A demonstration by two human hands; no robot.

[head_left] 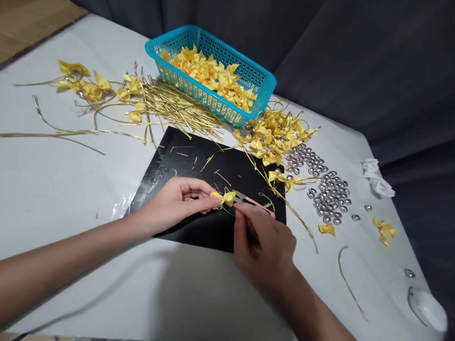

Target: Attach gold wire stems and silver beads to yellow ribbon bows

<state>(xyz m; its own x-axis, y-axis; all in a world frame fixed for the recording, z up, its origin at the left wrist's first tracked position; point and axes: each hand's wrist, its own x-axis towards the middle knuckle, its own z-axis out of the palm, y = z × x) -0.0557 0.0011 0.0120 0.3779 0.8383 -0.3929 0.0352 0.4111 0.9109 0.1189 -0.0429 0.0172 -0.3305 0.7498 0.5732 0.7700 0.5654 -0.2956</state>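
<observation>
Above the black mat, my left hand pinches a small yellow ribbon bow between thumb and fingertips. Just right of the bow is my right hand, its thumb and index finger closed together; whatever lies between them is too small to make out. A pink-handled cutting tool lies on the mat behind my right hand, partly covered by it. Short gold cord scraps are scattered over the mat.
A blue basket of yellow bows stands at the back, beside a bundle of gold cords. Right of it are a heap of corded bows and many silver beads. A white round object sits near the right edge.
</observation>
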